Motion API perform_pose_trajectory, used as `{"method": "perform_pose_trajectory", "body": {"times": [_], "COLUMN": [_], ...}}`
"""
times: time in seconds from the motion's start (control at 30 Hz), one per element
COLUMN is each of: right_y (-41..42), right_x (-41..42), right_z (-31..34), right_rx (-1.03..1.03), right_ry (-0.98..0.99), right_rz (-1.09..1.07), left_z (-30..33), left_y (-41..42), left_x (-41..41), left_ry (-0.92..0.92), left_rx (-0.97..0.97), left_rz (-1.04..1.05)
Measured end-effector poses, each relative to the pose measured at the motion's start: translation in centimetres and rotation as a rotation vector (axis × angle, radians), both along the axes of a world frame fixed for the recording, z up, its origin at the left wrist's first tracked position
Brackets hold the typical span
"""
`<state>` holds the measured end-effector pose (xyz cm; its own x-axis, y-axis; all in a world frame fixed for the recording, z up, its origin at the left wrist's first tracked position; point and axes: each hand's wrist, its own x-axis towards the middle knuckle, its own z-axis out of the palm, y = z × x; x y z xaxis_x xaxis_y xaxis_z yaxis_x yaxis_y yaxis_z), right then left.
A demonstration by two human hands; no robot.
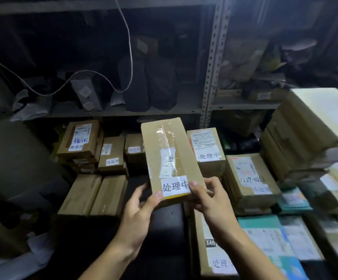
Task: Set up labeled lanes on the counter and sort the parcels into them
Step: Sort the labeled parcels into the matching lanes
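Both your hands grip the near end of the long cardboard parcel (170, 158): left hand (137, 215) at the near left corner, right hand (210, 201) at the near right, thumb beside the white slip (175, 187) reading 处理中. You hold it raised and tilted over the bench (164, 229), probably so you can read the slip before choosing a lane. Brown box, clear tape down the middle, torn shipping label. Box with same marking (205, 150) sits just right; 待处理 boxes (112, 156) sit left.
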<state>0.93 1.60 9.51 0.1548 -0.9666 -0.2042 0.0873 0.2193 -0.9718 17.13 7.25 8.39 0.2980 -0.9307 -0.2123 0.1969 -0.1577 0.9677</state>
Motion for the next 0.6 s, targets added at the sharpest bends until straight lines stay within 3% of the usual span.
{"method": "perform_pose_trajectory", "body": {"times": [0.6], "right_y": [8.9], "right_x": [-10.1], "right_z": [-5.3], "right_rx": [0.177], "right_ry": [0.272], "right_rz": [0.197], "left_z": [-4.5], "left_y": [10.4], "left_x": [-6.0], "left_ry": [-0.102], "left_rx": [0.177], "left_rz": [-0.024]}}
